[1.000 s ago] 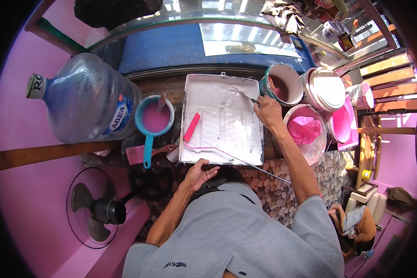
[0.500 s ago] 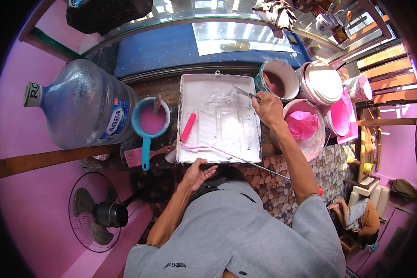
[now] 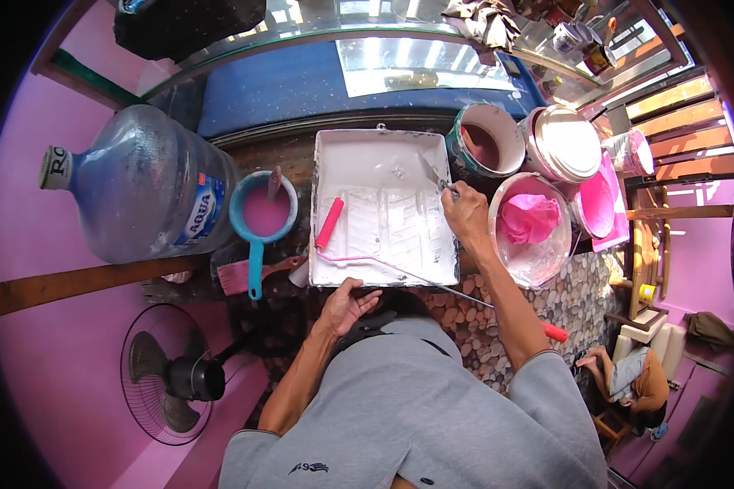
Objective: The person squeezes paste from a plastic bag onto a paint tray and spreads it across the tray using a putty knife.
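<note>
A white paint tray [image 3: 379, 163] lies in front of me, coated with white paint. My right hand [image 3: 465, 213] grips a putty knife [image 3: 434, 175], its blade over the tray's upper right part. My left hand [image 3: 349, 310] is at the tray's near edge, thumb on the rim and fingers curled below it. Across the tray rests a small paint roller [image 3: 330, 222] with a pink sleeve; its wire runs under my right forearm to a red handle [image 3: 554, 332].
Left of the tray stand a blue dipper [image 3: 257, 248] of pink liquid, a pink-stained brush [image 3: 235, 277] and a large water bottle [image 3: 151, 187]. Right are several paint pails, one holding a pink cloth [image 3: 530, 218]. A fan [image 3: 171, 375] is lower left; another person [image 3: 632, 379] sits lower right.
My right hand and the putty knife have moved down, toward me. The white smear near the tray's top has shrunk, and more of the roller's red handle shows. My left hand stays put.
</note>
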`<state>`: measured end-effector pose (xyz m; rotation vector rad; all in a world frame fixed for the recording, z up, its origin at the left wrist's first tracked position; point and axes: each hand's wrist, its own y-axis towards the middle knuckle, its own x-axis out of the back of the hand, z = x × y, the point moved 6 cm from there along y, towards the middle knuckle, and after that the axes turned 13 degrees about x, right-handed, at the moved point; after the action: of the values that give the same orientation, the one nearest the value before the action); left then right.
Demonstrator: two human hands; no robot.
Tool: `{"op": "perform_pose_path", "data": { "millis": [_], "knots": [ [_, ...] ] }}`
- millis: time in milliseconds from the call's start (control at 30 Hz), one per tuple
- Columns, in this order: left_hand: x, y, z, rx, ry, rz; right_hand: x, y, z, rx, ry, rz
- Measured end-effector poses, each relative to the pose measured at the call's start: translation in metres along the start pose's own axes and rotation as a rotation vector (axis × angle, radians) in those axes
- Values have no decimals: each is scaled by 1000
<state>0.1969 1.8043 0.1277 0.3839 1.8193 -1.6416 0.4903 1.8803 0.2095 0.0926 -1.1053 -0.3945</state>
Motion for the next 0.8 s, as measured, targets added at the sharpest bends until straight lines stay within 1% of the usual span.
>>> {"op": "perform_pose_path", "data": {
  "millis": [33, 100, 167, 267, 300, 367, 433, 500, 533, 600, 633, 700, 767, 800],
  "knots": [
    [1, 1, 0, 2, -1, -3, -1, -4, 4, 0, -1, 0],
    [1, 1, 0, 2, 5, -3, -4, -15, 1, -194, 144, -50],
    [1, 0, 0, 3, 11, -5, -12, -23, 2, -216, 197, -89],
    [-1, 0, 0, 27, 37, 12, -41, -36, -5, -401, 330, -89],
    [-1, 0, 0, 21, 24, -4, -39, -33, 2, -402, 332, -88],
    [2, 0, 0, 14, 9, -22, -32, -28, 17, -385, 328, -104],
    [2, 1, 1, 0, 6, 4, -30, -24, 17, -368, 315, -105],
    [0, 1, 1, 1, 8, 2, -26, -16, 27, -245, 353, -114],
    [-1, 0, 0, -2, 8, -4, -26, -15, 32, -243, 353, -114],
    [-2, -2, 0, -7, 9, -6, -34, -11, 49, -212, 370, -8],
    [-2, -2, 0, -10, 12, -7, -41, -10, 55, -128, 346, -4],
    [-1, 0, 1, 10, 14, 13, -52, -8, 55, -47, 278, 19],
    [3, 0, 0, 20, 9, 27, -46, -2, 50, 24, 181, -22],
    [3, 0, 0, 22, 16, 19, -40, 1, 47, 11, 142, -3]
  ]
}}
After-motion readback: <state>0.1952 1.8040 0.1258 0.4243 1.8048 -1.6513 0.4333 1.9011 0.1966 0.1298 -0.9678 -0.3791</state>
